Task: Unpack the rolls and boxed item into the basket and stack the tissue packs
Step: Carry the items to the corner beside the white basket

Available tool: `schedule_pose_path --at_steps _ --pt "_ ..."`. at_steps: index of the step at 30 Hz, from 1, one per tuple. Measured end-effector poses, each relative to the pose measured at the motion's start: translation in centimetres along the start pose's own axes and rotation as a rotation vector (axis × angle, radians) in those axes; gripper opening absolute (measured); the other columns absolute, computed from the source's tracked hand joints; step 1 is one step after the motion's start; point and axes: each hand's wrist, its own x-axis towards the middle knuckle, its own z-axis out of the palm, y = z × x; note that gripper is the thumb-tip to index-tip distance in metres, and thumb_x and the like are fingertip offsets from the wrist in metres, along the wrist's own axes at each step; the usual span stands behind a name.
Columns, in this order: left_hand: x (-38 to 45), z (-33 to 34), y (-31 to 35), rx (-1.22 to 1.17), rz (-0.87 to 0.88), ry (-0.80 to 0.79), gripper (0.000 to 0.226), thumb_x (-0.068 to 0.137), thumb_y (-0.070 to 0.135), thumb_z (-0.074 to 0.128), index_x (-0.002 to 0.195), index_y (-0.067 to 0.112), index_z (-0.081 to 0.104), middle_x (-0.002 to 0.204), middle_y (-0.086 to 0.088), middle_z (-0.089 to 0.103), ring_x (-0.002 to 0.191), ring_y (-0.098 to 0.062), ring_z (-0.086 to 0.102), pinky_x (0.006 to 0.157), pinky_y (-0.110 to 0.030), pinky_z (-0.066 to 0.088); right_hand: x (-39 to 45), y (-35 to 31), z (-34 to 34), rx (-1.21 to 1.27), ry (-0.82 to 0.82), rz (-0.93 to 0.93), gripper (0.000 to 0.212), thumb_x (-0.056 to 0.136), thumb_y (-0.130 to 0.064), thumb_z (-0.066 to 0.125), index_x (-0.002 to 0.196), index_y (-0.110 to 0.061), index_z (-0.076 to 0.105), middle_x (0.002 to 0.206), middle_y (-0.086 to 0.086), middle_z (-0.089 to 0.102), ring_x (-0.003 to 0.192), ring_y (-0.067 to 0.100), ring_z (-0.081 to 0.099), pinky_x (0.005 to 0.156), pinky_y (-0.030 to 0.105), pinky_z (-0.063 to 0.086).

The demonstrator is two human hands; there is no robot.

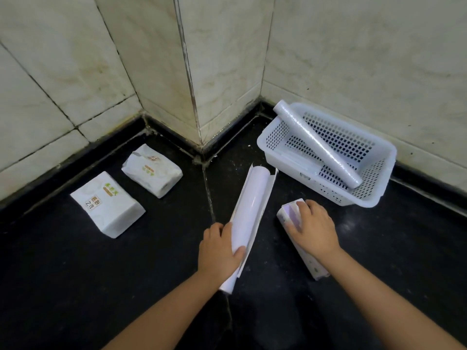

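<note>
Rolls: one clear plastic-wrapped roll (319, 145) lies in the white perforated plastic basket (379, 195) beyond the right hand (313, 229), which clasps the white-and-purple boxed item (294, 218), the left hand (218, 248) grips a white paper-sleeved roll (249, 203), and two white tissue packs (107, 203) lie unstacked beyond the left

Black stone floor (75, 286), dusty, split by a pale grout seam, meeting tiled walls at a corner. Well off to the outer side of the left hand (218, 251): two white tissue packs (107, 204) (152, 170), apart, unstacked. Under that hand: a white roll (249, 205) in torn-open wrapping. Under the right hand (314, 229): a long box (303, 248), flat. Beyond the right hand: a white perforated basket (326, 152), near the wall.
</note>
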Motion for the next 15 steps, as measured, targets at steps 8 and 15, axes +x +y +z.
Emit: schedule_pose_path --at_steps 8,15 --pt "0.4 0.0 1.8 -0.011 -0.020 -0.005 0.066 0.085 0.035 0.056 0.139 0.017 0.023 0.139 -0.011 0.033 0.122 -0.026 0.038 0.098 -0.033 0.039 -0.1 -0.2 1.0 -0.003 -0.065 0.058 0.058 0.082 -0.028 0.060 0.131 -0.012 0.035 0.145 0.015 0.025 0.124 0.036 0.036 0.097 0.045 0.041" --pt "1.0 0.3 2.2 0.144 -0.045 0.020 0.060 0.082 0.043 0.057 0.129 0.013 0.034 0.132 -0.007 0.037 0.117 -0.022 0.038 0.096 -0.030 0.039 0.1 0.3 1.2 0.011 -0.056 0.030 0.056 0.084 -0.028 0.057 0.133 -0.015 0.033 0.147 0.014 0.022 0.124 0.035 0.036 0.095 0.042 0.043"
